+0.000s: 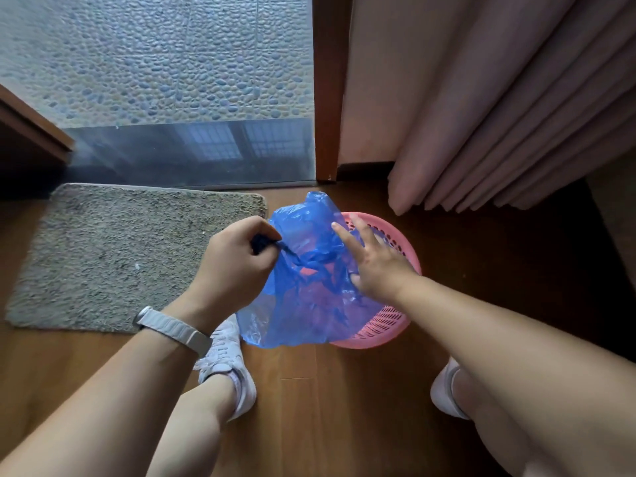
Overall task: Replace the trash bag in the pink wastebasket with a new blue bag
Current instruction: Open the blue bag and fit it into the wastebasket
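A pink perforated wastebasket (385, 323) stands on the wooden floor between my feet and the curtain. A translucent blue trash bag (303, 304) lies crumpled over its mouth and hangs down its left side. My left hand (237, 261) pinches a bunched edge of the bag at the basket's left. My right hand (373, 261) has its fingers spread and straight, pressing down on the bag over the basket's opening. The inside of the basket is hidden by the bag.
A grey shaggy mat (120, 256) lies to the left. A glass door with a brown frame (327, 98) stands behind the basket, and a pink curtain (499, 115) hangs at the right. My white shoes (227, 366) stand on the floor near the basket.
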The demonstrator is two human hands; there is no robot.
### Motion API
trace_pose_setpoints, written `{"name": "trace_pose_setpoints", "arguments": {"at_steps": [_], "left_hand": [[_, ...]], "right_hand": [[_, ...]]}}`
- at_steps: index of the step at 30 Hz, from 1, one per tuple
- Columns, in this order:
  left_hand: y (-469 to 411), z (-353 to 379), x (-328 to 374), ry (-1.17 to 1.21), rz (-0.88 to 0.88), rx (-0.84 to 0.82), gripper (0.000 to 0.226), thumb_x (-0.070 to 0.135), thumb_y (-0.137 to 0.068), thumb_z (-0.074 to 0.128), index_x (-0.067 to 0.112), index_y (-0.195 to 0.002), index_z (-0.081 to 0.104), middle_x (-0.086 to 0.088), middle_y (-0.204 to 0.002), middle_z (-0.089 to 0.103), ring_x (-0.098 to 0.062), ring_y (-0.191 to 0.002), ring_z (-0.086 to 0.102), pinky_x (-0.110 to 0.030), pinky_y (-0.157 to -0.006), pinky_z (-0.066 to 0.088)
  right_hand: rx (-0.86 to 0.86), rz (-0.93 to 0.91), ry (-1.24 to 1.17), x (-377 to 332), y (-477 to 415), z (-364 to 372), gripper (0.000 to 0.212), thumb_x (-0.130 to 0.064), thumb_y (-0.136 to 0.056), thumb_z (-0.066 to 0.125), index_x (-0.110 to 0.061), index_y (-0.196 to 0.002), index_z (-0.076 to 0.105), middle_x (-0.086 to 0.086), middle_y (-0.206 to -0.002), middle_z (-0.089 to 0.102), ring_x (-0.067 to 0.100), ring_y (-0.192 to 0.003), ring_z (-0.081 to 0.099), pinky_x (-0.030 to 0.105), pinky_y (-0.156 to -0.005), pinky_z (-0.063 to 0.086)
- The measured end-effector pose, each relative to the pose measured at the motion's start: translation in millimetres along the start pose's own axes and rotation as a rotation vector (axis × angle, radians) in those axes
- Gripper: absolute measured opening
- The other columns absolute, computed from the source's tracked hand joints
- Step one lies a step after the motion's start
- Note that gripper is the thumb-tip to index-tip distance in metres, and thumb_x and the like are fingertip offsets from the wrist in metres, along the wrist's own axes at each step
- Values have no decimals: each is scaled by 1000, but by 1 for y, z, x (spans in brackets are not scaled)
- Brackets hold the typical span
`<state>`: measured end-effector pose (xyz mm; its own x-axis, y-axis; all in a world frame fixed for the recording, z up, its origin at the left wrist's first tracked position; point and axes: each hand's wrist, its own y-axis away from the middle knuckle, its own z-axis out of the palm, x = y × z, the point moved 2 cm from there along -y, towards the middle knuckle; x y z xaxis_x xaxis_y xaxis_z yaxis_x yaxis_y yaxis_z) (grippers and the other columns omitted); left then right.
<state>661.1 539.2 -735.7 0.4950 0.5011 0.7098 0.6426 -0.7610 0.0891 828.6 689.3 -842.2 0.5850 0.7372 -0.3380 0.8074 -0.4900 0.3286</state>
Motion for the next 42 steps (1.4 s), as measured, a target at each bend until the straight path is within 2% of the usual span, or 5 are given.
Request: {"name": "trace_pose_setpoints", "arguments": {"at_steps": [10, 14, 21, 31, 42], "left_hand": [[-7, -1, -13, 10, -75, 2, 14, 7, -78, 67, 21, -80, 68, 4, -76, 67, -12, -70, 58, -24, -67, 46], [-10, -2, -15, 15, -90, -3, 16, 6, -78, 66, 22, -78, 68, 3, -75, 67, -13, -69, 57, -25, -65, 45], [-15, 0, 0, 53, -69, 4, 15, 7, -79, 65, 22, -80, 68, 4, -71, 64, -7, -60, 50, -13, -54, 37], [-4, 8, 31, 156, 38, -50, 21, 3, -79, 68, 24, -78, 67, 4, -75, 67, -11, -66, 59, -20, -62, 46], [-9, 46, 4, 63, -29, -131, 21, 7, -79, 70, 28, -77, 66, 11, -74, 66, -1, -68, 58, -11, -63, 42]], "right_hand": [[-112, -176, 175, -14, -82, 12, 89, -28, -83, 62, -42, -149, 4, -4, -161, 3, 30, -124, 47, 39, -80, 53], [5, -247, 148, -15, -94, 22, 44, -20, -81, 58, -21, -124, 48, 2, -124, 46, 29, -105, 54, 36, -59, 41], [192, -360, 39, -9, -78, 12, 18, -13, -70, 62, -8, -87, 60, 12, -88, 58, 36, -75, 59, 37, -46, 42], [25, -358, 127, 34, 19, 13, 21, -24, -71, 70, -12, -83, 58, 7, -83, 59, 30, -71, 62, 37, -51, 50], [-192, 2, 226, 47, -28, 56, 25, -16, -95, 46, -18, -119, 52, 5, -119, 56, 27, -108, 56, 44, -84, 53]]}}
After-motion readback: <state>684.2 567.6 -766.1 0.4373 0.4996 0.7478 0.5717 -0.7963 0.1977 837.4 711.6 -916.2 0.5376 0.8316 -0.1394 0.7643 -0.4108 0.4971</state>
